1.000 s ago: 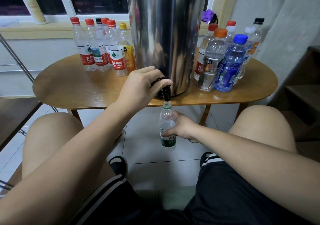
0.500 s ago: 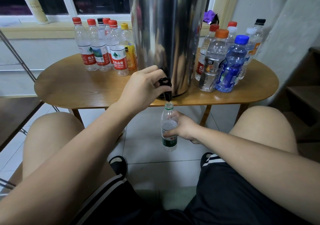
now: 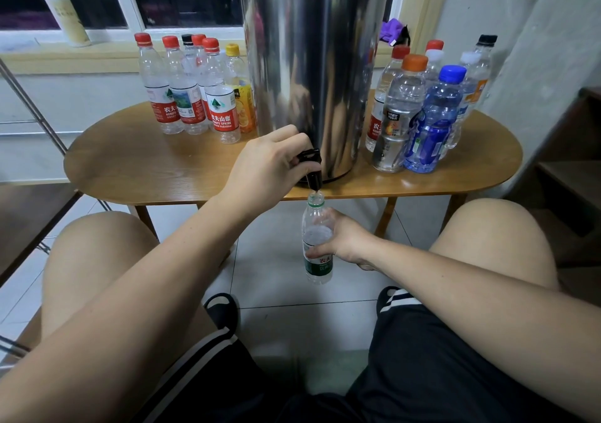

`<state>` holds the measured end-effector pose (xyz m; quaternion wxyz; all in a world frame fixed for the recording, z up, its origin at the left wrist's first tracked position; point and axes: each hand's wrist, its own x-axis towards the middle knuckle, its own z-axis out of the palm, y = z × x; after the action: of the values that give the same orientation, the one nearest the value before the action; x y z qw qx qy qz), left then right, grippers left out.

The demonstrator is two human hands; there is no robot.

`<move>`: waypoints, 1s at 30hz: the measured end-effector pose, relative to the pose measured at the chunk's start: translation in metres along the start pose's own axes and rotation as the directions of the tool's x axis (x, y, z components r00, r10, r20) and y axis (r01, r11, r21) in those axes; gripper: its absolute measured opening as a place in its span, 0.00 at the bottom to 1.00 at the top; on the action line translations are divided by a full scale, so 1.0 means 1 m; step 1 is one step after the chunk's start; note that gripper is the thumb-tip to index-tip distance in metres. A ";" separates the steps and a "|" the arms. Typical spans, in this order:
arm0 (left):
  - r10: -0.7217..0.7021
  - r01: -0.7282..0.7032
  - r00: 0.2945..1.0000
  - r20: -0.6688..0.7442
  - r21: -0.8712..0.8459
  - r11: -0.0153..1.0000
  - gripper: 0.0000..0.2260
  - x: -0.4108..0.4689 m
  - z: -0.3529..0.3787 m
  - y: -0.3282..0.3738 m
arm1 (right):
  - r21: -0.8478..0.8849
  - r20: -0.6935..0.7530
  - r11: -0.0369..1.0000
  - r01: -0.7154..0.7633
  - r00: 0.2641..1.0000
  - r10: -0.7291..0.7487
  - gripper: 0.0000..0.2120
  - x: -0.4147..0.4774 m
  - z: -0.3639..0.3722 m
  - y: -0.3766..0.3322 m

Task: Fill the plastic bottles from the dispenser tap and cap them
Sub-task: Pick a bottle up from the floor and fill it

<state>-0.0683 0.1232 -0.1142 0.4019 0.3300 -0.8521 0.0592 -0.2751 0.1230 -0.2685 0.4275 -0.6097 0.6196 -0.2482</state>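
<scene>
Dispenser [image 3: 309,81]: steel, upright on table [image 3: 146,169].
Tap [image 3: 313,170]: black, at the dispenser base, over the table edge. Left hand [image 3: 266,165] pinches its lever.
Bottle [image 3: 320,265]: uncapped, upright, partly filled, mouth just under the tap. Right hand [image 3: 346,239] grips its middle.
Left group [image 3: 192,97] and right group [image 3: 422,113]: capped bottles flanking the dispenser.
</scene>
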 end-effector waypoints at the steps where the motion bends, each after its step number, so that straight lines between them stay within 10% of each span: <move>1: -0.004 0.004 1.000 -0.001 0.000 1.000 0.11 0.000 0.000 0.000 | 0.000 0.000 1.000 0.001 1.000 -0.001 0.37 0.000 0.000 0.000; 30: -0.047 0.047 0.999 -0.004 0.005 0.999 0.12 0.000 0.001 -0.001 | -0.007 -0.010 1.000 -0.023 1.000 0.023 0.39 -0.002 0.001 -0.004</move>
<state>-0.0681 0.1216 -0.1153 0.4040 0.3508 -0.8432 0.0525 -0.2728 0.1242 -0.2654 0.4252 -0.6028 0.6294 -0.2444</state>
